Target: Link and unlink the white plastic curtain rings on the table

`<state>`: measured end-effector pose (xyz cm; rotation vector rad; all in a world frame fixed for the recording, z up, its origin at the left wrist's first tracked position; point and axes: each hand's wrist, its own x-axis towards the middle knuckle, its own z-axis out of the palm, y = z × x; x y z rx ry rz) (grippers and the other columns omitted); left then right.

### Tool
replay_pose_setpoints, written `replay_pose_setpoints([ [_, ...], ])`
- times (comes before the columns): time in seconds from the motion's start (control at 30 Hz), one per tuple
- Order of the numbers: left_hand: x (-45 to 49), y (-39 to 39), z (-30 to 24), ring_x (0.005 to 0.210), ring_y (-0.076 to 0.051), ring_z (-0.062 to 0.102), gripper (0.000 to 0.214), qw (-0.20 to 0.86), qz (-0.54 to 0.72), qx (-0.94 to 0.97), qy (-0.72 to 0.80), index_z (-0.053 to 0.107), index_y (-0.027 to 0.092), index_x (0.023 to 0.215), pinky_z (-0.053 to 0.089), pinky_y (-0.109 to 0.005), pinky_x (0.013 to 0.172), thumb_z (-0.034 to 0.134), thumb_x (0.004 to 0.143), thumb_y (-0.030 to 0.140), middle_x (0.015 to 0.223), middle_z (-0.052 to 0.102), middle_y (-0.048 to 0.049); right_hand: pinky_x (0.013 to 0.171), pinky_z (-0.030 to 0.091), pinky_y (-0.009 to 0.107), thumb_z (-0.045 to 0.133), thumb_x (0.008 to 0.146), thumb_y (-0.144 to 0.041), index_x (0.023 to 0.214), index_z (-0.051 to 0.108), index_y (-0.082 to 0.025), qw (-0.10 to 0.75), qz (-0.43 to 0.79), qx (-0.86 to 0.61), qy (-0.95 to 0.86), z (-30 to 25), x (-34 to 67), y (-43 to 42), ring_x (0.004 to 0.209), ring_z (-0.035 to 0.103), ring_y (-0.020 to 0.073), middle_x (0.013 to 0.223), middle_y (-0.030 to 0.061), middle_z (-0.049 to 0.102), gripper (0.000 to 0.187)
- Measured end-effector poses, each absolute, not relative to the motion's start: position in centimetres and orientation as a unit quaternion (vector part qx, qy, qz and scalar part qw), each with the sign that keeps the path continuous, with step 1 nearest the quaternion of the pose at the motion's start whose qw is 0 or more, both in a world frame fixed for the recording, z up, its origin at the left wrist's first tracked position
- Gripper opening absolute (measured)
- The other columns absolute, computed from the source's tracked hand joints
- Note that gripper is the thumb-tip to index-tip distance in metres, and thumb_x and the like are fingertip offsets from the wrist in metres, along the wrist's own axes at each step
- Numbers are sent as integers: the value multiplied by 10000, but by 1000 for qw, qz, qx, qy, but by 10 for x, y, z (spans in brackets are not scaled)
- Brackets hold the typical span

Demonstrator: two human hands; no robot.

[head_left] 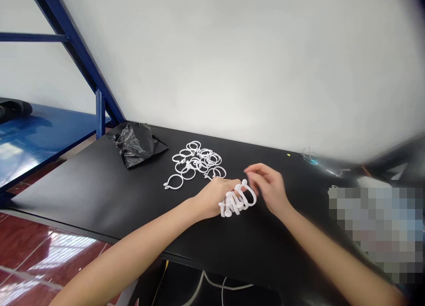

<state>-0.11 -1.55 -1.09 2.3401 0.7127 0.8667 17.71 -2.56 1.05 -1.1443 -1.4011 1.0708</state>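
Observation:
My left hand [215, 195] is closed around a bunch of white plastic curtain rings [237, 200] with small knobs, held above the black table. The rings hang in a row off its fingers, and the nearest one on the right stands out as a loop. Just right of the bunch is my right hand [270, 188], its fingers bent and slightly apart, with no ring visible in it. Its fingertips are a little blurred beside the end ring. Behind my left hand, a loose pile of similar white rings [189, 174] lies on the table.
The black table [142, 204] runs along a white wall. A crumpled black plastic bag [136, 142] lies at its back left. Blue metal framing [79, 62] rises on the left. Clear plastic scraps [310, 159] lie at the back right, near a pixelated patch. Cables [212, 281] show below the front edge.

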Motion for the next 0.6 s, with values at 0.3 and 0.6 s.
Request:
replay_pose_setpoints([
  [0.3,-7,-14,0,513,-64,406,159,294,270,884,243,437,163,682,298,-184,504,528,796,99,606,432,60,356,356,196,735,792,-368,745,675,-158,386,583,-442,-563,15,179,-71,435,490,81,587,-15,549,222],
  [0.6,-7,-13,-5,491,-70,384,187,262,211,904,265,436,163,683,279,-204,481,597,774,137,593,411,65,377,437,186,744,789,-314,876,739,-174,360,618,-431,-550,18,174,-79,545,602,105,761,32,662,165],
])
